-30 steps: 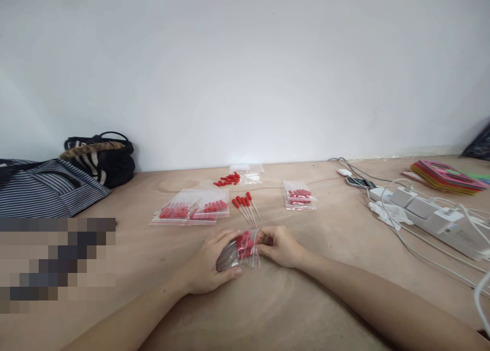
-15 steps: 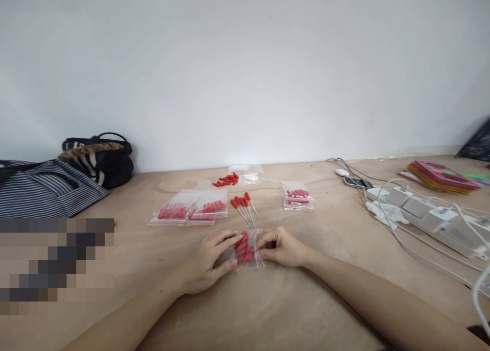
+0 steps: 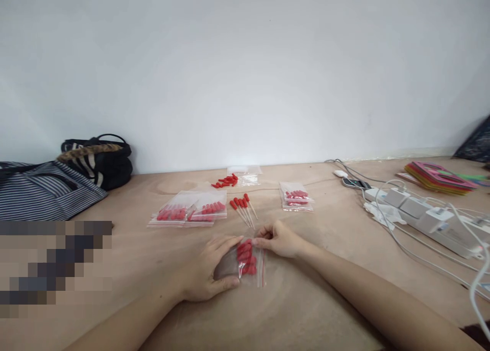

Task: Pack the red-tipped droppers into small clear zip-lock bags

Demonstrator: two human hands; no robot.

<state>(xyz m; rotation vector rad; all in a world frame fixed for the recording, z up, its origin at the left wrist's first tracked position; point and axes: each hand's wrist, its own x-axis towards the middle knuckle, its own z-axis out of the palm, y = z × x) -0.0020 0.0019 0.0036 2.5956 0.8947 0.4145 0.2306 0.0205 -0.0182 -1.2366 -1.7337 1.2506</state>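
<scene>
Against a plain, pale grey-white wall (image 3: pixel 245 75), a person's bare hands work over a smooth tan worktop (image 3: pixel 314 300) marked with faint swirls. Lying near the front, between the two, is a clear zip-top bag (image 3: pixel 259 274) with a red line along its right end and glossy red pieces (image 3: pixel 245 256) packed inside. The left hand (image 3: pixel 210 269) is spread in a wide curve, thumb and fingers resting about the bag's left part, while the right hand (image 3: pixel 278 240) has its fingers curled and pinches the upper right corner with the thumb.

Beyond them, slim pale sticks with rounded red heads (image 3: pixel 242 204) fan out beside overlapping filled bags (image 3: pixel 172 213) at left; more filled packets (image 3: pixel 296 199) lie at right. Loose red pieces (image 3: pixel 225 181) and flat, shiny clear bags (image 3: pixel 248 175) sit near the wall. At far right are a white power strip (image 3: pixel 455 239) with boxy adapters, looping cables and a stack of bright, thin cut-out frames (image 3: pixel 440 180).

A striped cloth bag (image 3: pixel 53 187) is cut off at left, next to a black bag with furry trim (image 3: pixel 107 165). Pixel blocks mask the lower left; a dark object (image 3: pixel 474 143) at the right edge is hard to make out. The right fingertips are partly hidden, and the bagged pieces overlap too closely to count.
</scene>
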